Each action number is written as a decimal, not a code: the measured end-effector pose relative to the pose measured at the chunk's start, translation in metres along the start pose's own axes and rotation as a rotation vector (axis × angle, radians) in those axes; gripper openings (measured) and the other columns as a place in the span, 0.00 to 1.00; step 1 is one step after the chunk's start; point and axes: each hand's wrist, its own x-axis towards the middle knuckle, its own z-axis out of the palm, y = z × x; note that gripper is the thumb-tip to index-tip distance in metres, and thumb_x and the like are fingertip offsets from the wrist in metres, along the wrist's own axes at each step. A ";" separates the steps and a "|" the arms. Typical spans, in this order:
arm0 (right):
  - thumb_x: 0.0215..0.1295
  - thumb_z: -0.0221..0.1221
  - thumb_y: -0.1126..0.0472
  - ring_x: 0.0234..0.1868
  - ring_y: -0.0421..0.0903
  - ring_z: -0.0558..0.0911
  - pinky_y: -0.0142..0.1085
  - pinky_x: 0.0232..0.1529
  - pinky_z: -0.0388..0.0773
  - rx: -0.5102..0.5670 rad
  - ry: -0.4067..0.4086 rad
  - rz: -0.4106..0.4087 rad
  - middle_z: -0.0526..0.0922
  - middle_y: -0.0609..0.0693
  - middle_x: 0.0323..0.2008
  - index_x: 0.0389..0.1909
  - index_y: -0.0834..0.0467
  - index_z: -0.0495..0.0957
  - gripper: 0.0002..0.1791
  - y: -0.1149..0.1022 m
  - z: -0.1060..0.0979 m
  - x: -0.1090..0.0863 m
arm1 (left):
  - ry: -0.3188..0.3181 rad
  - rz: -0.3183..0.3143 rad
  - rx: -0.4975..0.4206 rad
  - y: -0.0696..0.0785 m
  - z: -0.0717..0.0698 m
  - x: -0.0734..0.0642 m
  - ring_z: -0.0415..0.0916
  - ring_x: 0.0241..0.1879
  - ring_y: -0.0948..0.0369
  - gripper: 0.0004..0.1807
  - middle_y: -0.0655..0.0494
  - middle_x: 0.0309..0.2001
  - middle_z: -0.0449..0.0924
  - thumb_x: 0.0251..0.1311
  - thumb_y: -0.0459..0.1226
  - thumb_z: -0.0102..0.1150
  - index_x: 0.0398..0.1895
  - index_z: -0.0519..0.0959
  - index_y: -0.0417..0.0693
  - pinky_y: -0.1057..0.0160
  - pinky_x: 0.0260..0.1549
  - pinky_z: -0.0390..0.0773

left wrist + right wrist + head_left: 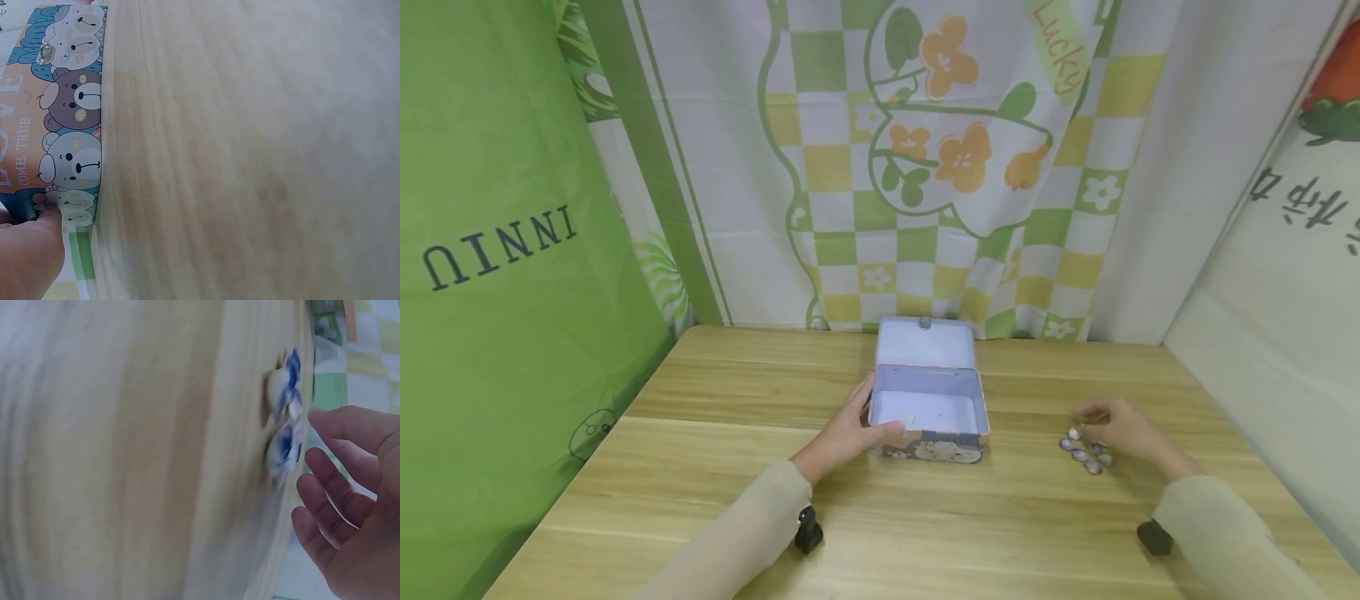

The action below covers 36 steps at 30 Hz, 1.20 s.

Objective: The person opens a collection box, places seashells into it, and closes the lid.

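An open tin box [982, 414] with cartoon bears on its side stands mid-table, its lid tipped back. My left hand [871, 418] grips its near left corner, thumb on the front wall and fingers along the left side. In the left wrist view the thumb [28, 256] presses the tin box [69, 125]. One small pale piece [911, 419] lies inside. To the right lie several blue-and-white pebbles [1086, 455]. My right hand [1086, 422] hovers just over them. In the right wrist view the right hand [340, 487] has loose fingers beside the pebbles [284, 447], holding nothing.
The wooden table [700, 467] meets a floral checked curtain [940, 167] at the back. A green banner [497, 250] bounds the left and a white panel [1285, 292] the right. Black wrist cameras [808, 529] sit on both sleeves.
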 end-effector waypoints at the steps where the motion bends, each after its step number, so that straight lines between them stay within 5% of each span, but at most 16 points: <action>1: 0.64 0.66 0.63 0.45 0.62 0.83 0.59 0.48 0.80 -0.004 -0.003 0.008 0.83 0.68 0.47 0.51 0.71 0.80 0.19 0.001 0.000 -0.001 | 0.002 0.000 0.004 0.000 0.000 0.000 0.43 0.77 0.48 0.60 0.48 0.80 0.29 0.61 0.49 0.70 0.82 0.35 0.52 0.52 0.71 0.57; 17: 0.63 0.67 0.63 0.46 0.62 0.82 0.59 0.49 0.79 -0.013 -0.006 0.024 0.83 0.67 0.47 0.49 0.70 0.81 0.17 0.011 0.002 -0.005 | 0.008 0.008 0.000 -0.001 0.001 0.000 0.43 0.77 0.47 0.59 0.49 0.80 0.30 0.61 0.48 0.70 0.82 0.35 0.53 0.53 0.71 0.57; 36: 0.68 0.64 0.58 0.45 0.59 0.83 0.50 0.41 0.83 0.003 -0.023 0.080 0.83 0.66 0.46 0.55 0.68 0.79 0.21 -0.007 -0.006 -0.003 | 0.000 0.011 0.013 0.000 0.000 0.000 0.43 0.77 0.48 0.60 0.48 0.81 0.30 0.61 0.48 0.70 0.82 0.34 0.52 0.54 0.71 0.57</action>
